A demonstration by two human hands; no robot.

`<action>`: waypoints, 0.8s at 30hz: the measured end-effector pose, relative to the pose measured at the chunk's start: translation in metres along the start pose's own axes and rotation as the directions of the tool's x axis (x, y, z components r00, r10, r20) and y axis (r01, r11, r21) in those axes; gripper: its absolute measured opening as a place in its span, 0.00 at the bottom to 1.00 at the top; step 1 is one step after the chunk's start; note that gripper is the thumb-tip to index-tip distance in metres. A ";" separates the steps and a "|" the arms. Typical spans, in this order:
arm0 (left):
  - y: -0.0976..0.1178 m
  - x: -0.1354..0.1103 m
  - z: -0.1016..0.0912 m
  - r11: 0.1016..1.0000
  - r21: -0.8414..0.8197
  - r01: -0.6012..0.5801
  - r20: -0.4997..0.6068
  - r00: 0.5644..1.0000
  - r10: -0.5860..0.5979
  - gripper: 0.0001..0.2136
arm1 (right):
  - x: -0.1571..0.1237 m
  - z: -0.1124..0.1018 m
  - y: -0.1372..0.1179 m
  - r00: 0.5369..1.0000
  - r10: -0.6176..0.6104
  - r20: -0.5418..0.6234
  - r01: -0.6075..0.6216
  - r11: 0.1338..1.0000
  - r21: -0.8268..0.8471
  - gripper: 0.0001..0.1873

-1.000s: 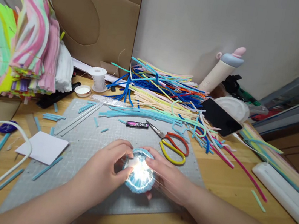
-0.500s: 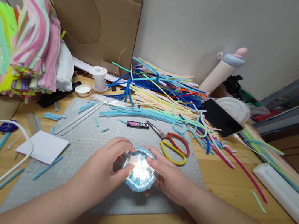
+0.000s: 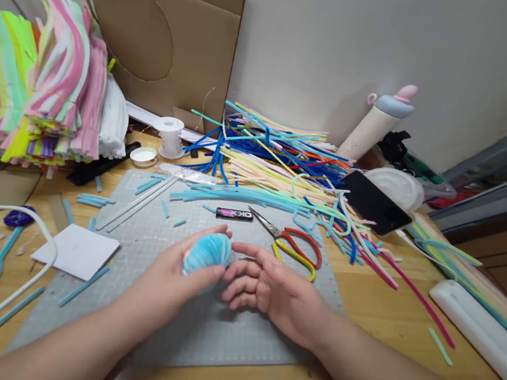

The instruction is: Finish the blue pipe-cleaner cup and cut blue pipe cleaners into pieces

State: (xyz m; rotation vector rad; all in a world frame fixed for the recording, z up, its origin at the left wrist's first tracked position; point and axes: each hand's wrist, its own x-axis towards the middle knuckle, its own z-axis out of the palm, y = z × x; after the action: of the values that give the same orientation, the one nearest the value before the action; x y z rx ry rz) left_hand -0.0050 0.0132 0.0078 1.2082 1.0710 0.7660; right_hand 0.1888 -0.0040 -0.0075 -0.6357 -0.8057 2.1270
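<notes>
the black-and-pink battery [image 3: 234, 214] bears what looks like "okx" in pale print.

So this fuzzy blue puff [image 3: 208, 251] is sitting in the left hand [image 3: 178, 270], up above the grey mat [image 3: 228, 341]. It's showing a rounded side, paler and brighter blue streaks are running across it, and its right edge is hanging just beside the right hand [image 3: 276, 292].

A grey wall [image 3: 316, 45] backs the wooden table [image 3: 380, 302].
</notes>
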 end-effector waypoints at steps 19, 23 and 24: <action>0.009 0.007 -0.011 0.495 -0.845 0.204 0.164 0.979 -0.124 0.35 | 0.004 -0.005 0.001 0.968 -0.148 -0.205 0.126 0.985 -0.119 0.12; 0.014 0.001 -0.002 0.605 -0.749 0.268 0.167 0.961 -0.220 0.26 | 0.005 0.000 0.007 0.991 -0.078 -0.109 0.064 0.989 -0.131 0.16; 0.013 0.000 0.000 0.677 -0.693 0.248 0.126 0.966 -0.225 0.25 | 0.005 0.000 0.009 0.992 -0.066 -0.105 0.051 0.989 -0.142 0.16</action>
State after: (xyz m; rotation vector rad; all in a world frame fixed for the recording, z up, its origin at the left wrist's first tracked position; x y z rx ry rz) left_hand -0.0039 0.0160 0.0209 0.4012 0.7630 0.8394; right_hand 0.1820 -0.0046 -0.0147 -0.7852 -0.9063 1.9774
